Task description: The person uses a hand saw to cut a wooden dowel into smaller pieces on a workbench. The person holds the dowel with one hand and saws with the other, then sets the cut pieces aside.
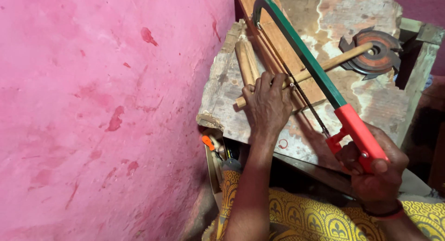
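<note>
A pink plastered wall [102, 111], blotched with darker red stains, fills the space left of the bench [371, 102]. The bench is a worn wooden slab with flaking pale paint and a chipped near-left corner. Beyond the bench, the same pink wall continues. Right of the bench lies dark shadow. Lighting is soft and even.

A hacksaw [315, 69] with a green bowed frame and red handle lay slanted across the tabletop, its thin blade resting on a pale round wooden stick [320, 67]. The stick lay across a wooden plank near the tabletop's left edge, pointing toward the far right corner.
</note>
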